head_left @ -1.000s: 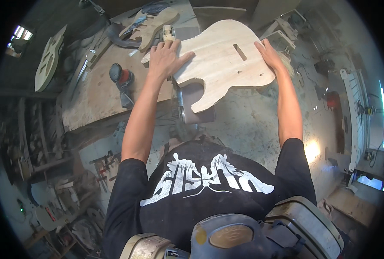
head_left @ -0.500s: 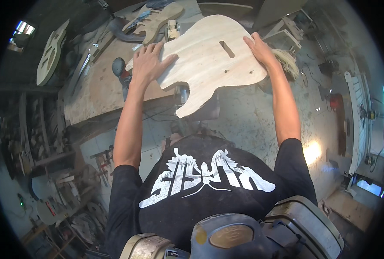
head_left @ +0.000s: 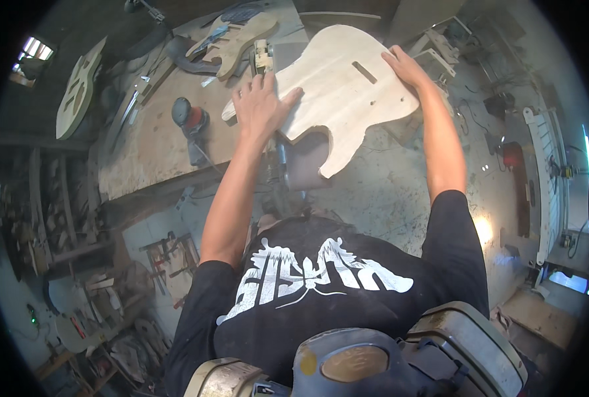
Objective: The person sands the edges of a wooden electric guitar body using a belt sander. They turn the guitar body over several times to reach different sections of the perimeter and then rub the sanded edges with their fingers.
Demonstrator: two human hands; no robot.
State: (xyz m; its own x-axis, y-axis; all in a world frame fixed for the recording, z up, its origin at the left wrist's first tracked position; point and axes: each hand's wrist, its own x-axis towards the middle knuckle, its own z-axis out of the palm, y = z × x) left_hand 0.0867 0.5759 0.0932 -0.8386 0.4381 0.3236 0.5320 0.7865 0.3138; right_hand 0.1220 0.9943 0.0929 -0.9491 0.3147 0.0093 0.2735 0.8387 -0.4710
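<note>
Dim and hazy overall, greyish in tone, brightest on the pale guitar body (head_left: 347,76), softly lit and free of harsh shadow. Washed out at the small window (head_left: 36,49) upper left and at the thin strip of light (head_left: 586,142) near the right rim; glaring warmly in one patch on the floor (head_left: 400,192) at right. Murky and soft across the left-hand shelving (head_left: 62,212). Strongly bowed outward, fading to black at the corners.
</note>
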